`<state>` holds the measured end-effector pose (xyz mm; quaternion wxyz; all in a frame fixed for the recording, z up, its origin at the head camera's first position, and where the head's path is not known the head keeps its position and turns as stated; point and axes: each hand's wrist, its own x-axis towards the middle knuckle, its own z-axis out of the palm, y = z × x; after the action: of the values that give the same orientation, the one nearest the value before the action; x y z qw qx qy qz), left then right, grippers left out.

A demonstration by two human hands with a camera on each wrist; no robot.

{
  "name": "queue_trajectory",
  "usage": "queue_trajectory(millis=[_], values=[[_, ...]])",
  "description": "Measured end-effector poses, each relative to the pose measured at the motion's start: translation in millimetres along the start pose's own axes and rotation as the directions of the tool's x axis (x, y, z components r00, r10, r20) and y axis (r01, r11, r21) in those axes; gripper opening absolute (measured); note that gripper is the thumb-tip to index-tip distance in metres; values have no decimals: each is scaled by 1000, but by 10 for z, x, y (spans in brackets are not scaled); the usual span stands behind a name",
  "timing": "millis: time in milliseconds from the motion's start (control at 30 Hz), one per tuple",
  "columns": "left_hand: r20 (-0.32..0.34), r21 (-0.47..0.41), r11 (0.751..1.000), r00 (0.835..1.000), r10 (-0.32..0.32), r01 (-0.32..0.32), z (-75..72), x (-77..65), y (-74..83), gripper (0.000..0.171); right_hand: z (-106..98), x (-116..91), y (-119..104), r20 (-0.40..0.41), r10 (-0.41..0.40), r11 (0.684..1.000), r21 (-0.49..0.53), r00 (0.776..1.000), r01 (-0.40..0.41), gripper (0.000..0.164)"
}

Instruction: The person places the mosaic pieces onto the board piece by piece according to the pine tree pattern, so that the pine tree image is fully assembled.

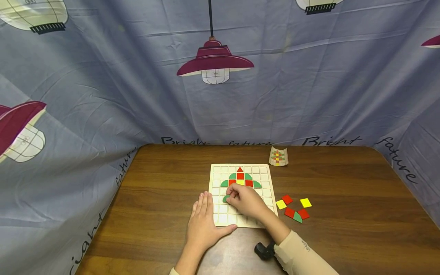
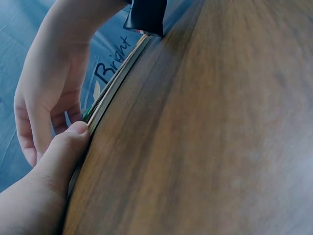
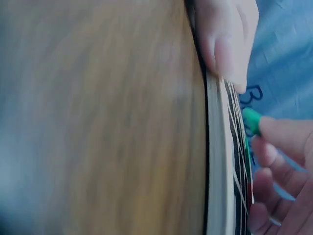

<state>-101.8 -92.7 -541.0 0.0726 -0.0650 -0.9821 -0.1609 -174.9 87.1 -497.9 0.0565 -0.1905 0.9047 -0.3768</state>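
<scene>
A square pale grid board (image 1: 220, 219) lies on the table, bearing green quarter-circles, red squares, a yellow square and a red triangle (image 1: 240, 170). Between thumb and fingers, my right hand (image 1: 245, 200) pinches a green quarter-circle piece (image 3: 252, 120) over the board's middle. This hand hides part of the pattern below the yellow square (image 1: 240, 182). My left hand (image 1: 203, 221) rests at the board's near left corner, its fingers straight along the left side. Its thumb (image 2: 77, 129) touches the near edge.
Right of the board lie loose pieces: several red squares (image 1: 304, 214), yellow squares (image 1: 305, 203) and a green quarter-circle (image 1: 297, 217). A curled pattern card (image 1: 279, 157) stands behind the board's far right corner. A black device (image 1: 264, 251) sits at my right wrist. A printed curtain (image 1: 295, 95) hangs behind the table.
</scene>
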Motion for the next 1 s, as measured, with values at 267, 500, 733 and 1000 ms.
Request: queue_trajectory(millis=[267,500,733,1000], values=[[-9,6,1000,1000,8,-8,-10,-3,1,131,75,26,-41,-18,-16,994,-104,1000,14,9],[-9,7,1000,1000,6,-6,-12,-7,-1,131,107,25,-70,-23,-19,989,-146,1000,16,8],[-3,6,1000,1000,5,-5,-10,-6,-4,131,123,28,-96,-26,-18,983,-181,999,13,9],[-9,1,1000,1000,11,-11,-3,-4,-8,131,149,16,-86,-49,-39,975,-221,998,28,11]])
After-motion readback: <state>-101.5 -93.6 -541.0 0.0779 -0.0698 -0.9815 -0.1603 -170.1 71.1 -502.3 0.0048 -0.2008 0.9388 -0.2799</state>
